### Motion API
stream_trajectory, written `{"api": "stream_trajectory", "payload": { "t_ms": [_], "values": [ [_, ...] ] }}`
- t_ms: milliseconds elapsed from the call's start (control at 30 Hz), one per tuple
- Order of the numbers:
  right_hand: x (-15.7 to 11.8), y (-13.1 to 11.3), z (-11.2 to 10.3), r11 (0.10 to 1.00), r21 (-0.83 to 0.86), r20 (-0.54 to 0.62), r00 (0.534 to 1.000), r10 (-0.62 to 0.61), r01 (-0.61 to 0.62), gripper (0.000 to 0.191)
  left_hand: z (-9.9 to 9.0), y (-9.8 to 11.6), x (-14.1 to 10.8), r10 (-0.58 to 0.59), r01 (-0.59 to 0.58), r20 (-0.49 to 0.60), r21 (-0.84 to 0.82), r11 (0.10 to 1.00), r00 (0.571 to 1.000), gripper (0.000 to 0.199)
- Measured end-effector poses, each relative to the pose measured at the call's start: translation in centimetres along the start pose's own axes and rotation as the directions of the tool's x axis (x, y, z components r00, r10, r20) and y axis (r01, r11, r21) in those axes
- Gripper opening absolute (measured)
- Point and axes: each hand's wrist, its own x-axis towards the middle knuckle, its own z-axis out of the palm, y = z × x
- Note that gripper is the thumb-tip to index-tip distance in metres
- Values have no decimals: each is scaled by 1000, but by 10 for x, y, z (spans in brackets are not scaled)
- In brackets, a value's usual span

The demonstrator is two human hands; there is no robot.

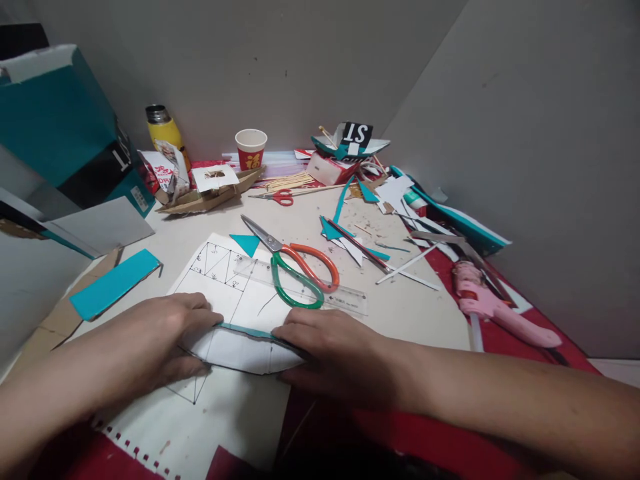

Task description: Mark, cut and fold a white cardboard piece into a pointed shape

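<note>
A curved white cardboard piece with a teal upper edge spans the gap between my hands, over a sheet of paper with pencil-like drawn lines. My left hand pinches its left end, fingers above and thumb below. At its right end, my right hand is closed on it in the same way. Just beyond the hands lie scissors with one orange and one green handle, resting over a clear ruler. A small teal triangle is beside the scissor blades.
A teal strip lies at left, below a large teal box. Toward the back are a yellow bottle, a paper cup, a cardboard boat shape and small red scissors. Scraps and a pink glue gun are at right.
</note>
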Motion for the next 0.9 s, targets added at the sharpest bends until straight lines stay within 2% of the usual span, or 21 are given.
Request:
{"api": "stream_trajectory", "payload": {
  "t_ms": [100,233,300,400,533,667,900],
  "values": [
    [-1,1,3,1000,24,-27,1000,-7,8,24,-1,0,-2,5,-7,55,25,1000,998,44],
    [-1,6,1,1000,12,-19,1000,10,-9,26,-5,7,-3,-2,8,76,-74,997,997,51],
    [-2,10,-2,1000,5,-29,999,15,-15,26,-6,10,-1,-4,12,62,-126,992,998,50],
    [-2,17,-6,999,18,-71,997,33,-31,25,-6,9,4,-70,69,3,-215,974,998,46],
    [-5,20,-6,999,37,-107,994,26,-22,29,-2,-2,8,-149,127,-25,-394,910,989,46],
    [-11,18,-4,996,-60,-132,990,50,-59,32,3,-13,9,-169,123,-41,-519,846,985,44],
    [-16,14,-1,986,-99,-98,987,125,-134,33,1,-11,8,-212,191,42,-627,755,976,51]
  ]
}}
